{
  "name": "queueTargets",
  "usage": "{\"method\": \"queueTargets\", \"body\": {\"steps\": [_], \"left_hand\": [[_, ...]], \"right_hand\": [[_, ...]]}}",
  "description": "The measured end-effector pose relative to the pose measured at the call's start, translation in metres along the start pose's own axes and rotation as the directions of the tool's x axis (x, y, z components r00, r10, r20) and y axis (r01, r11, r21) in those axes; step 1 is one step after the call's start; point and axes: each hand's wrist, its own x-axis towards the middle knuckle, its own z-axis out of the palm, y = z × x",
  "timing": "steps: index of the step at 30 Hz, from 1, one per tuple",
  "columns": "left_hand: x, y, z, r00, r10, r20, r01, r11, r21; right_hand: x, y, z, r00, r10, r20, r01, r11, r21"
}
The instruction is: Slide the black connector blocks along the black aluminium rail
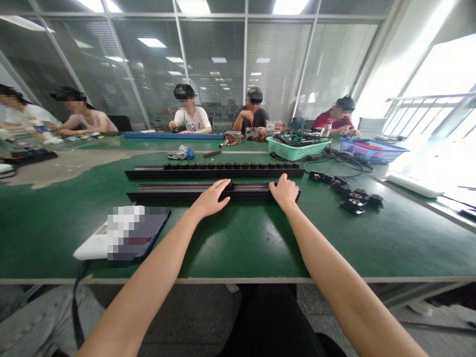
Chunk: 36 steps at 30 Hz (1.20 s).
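Note:
A long black rail with a lengthwise groove lies across the green table before me. My left hand rests over its middle, fingers stretched along the top and thumb apart on the near side. A small black block sits in the groove at those fingertips; whether they touch it I cannot tell. At the rail's right end, my right hand has its fingers curled over the rail, hiding part of it. Just behind lies a second black rail, with a row of several small black modules along it.
Loose black modules lie to the right. A phone and a white object are at the left front. Farther back are a green basket with cables, a blue basket and gloves. Several people sit across the table.

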Motion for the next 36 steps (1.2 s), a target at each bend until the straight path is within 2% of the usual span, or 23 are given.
{"method": "queueTargets", "body": {"steps": [25, 36], "left_hand": [[-0.001, 0.002, -0.002, 1.0, -0.006, -0.003, 0.006, 1.0, -0.011], [0.0, -0.004, 0.002, 1.0, 0.01, -0.012, -0.01, 1.0, -0.006]], "right_hand": [[0.007, 0.008, 0.002, 1.0, 0.031, -0.002, -0.031, 0.999, 0.015], [0.01, 0.011, -0.001, 0.998, 0.044, 0.052, -0.046, 0.998, 0.038]]}}
